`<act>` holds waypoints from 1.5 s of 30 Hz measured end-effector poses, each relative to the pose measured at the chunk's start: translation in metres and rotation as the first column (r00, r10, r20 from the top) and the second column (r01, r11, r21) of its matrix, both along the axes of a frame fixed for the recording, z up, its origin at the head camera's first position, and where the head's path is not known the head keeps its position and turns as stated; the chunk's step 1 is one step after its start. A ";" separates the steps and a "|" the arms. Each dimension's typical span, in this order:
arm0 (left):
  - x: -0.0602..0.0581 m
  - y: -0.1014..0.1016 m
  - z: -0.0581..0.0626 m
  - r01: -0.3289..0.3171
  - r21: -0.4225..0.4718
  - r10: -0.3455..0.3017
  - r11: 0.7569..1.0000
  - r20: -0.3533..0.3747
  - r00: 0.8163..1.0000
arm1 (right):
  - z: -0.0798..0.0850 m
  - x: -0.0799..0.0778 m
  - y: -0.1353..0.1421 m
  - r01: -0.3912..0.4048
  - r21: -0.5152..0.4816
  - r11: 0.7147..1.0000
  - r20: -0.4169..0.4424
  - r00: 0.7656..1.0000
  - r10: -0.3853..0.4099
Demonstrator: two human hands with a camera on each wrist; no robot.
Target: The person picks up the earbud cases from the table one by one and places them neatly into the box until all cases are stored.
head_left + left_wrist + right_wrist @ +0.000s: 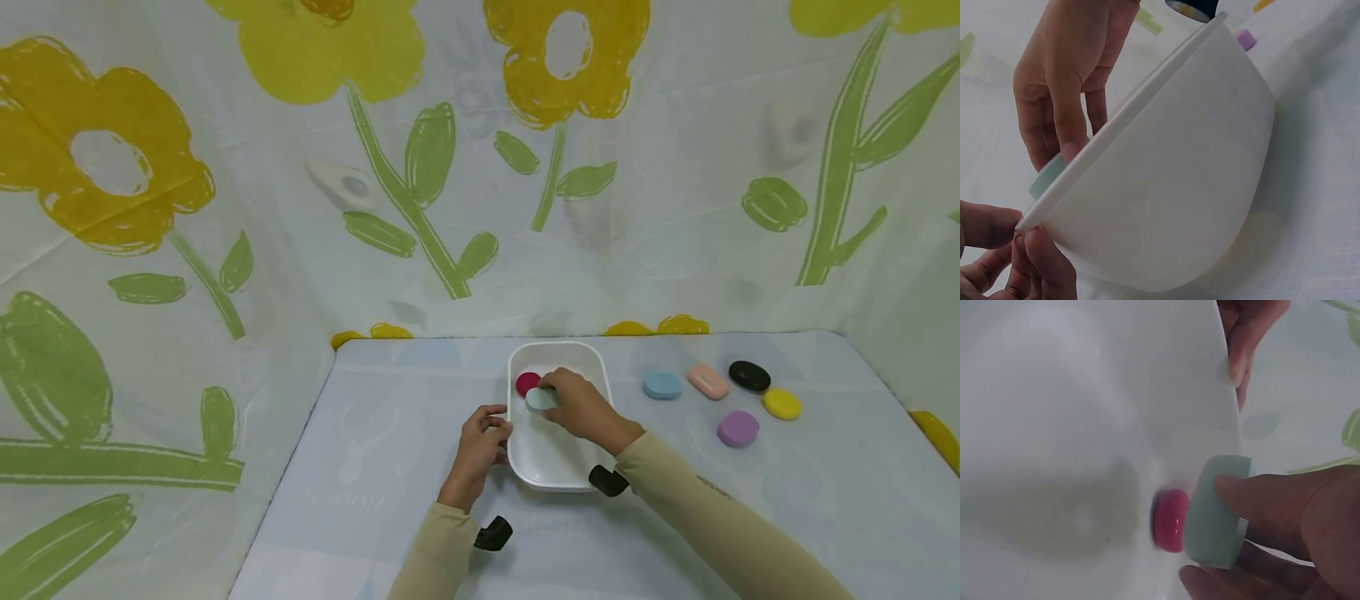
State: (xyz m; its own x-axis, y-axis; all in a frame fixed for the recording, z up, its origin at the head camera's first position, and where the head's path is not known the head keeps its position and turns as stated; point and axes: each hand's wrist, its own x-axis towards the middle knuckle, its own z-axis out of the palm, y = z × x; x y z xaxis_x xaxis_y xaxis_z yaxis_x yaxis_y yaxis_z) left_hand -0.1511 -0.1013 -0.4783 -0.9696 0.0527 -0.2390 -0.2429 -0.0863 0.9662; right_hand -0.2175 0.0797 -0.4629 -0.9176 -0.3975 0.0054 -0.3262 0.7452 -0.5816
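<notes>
Nearest are a tan cloth left sleeve (437, 554), down at 7 o'clock from the tub, and a tan cloth right sleeve (720, 504), at 4 o'clock; a bent black thing (493, 534) sits by the left wrist. The left hand (476, 446) is at 9 o'clock on the shiny white tub with round corners (551, 454); its thumb and fingers are nearly closed, pinching the rim. The right hand (585, 404) reaches into the tub; its thumb and fingers are only as far apart as the fat, pale green, rounded block (536, 401) they pinch; I cannot tell if that block touches the bottom. Right beside it, at 10 o'clock, a shiny pinkish-red round block (527, 382) lies in the tub.

On the pale desk (360, 517), off at 3 o'clock, is a round purple block (738, 429); around it are a round yellow block (782, 404) at 2 o'clock, a light blue rounded block (662, 385) at 10, a peach-pink long block (708, 382) at 11, and a smooth black oval block (750, 376) just past 12. Farthest, at 12 o'clock, hangs a white cloth with yellow flowers (660, 167).
</notes>
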 end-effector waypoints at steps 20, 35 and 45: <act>-0.012 0.001 -0.030 -0.033 -0.041 0.034 0.999 0.009 0.999 | -0.005 -0.005 -0.008 -0.077 0.014 0.997 0.005 0.997 0.077; -0.013 0.005 -0.027 -0.046 -0.071 0.048 0.996 0.021 0.999 | 0.019 -0.001 0.065 0.079 -0.172 0.982 -0.092 0.991 -0.096; -0.013 0.004 -0.030 -0.043 -0.070 0.045 0.997 0.028 0.999 | -0.003 -0.003 0.133 0.219 -0.181 0.959 -0.130 0.961 -0.244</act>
